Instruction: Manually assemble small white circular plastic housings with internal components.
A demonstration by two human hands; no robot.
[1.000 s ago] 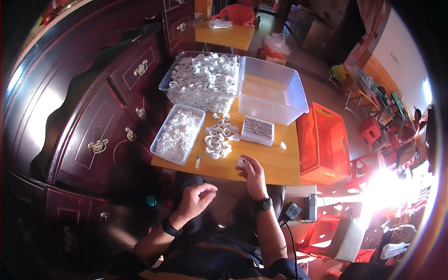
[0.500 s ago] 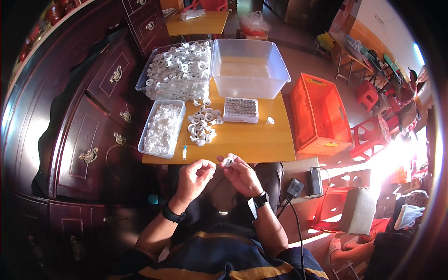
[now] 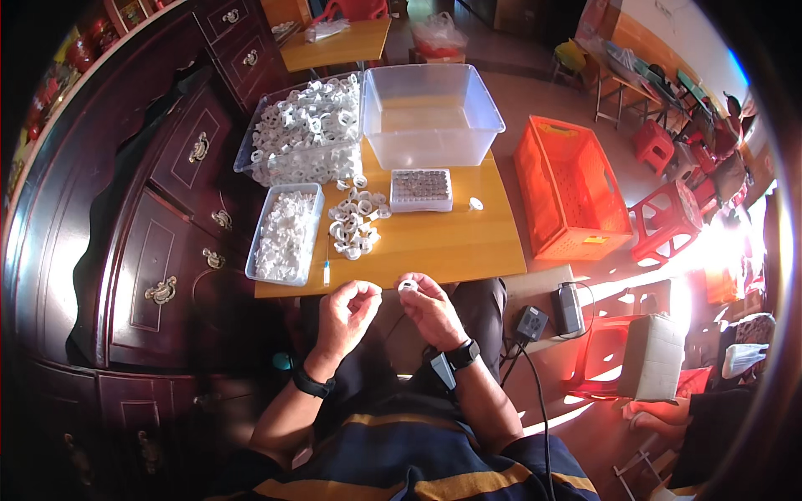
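Holding a small white ring by the near edge of the counter.

The right hand is gripping the ring between its thumb and fingers. The left hand is resting in the air by the same edge of the counter, fingers curling and tips meeting; whether it is pinching something tiny, I cannot tell. The ring is looking light and stiff, like hard plastic, so it is probably not bending much. Its smooth side may be feeling a bit slippery, and a hard squeeze might be hurting a thin part. The outer rim is seeming the best place for holding, leaving the dark middle free. More white rings are lying loose on the left part of the counter.
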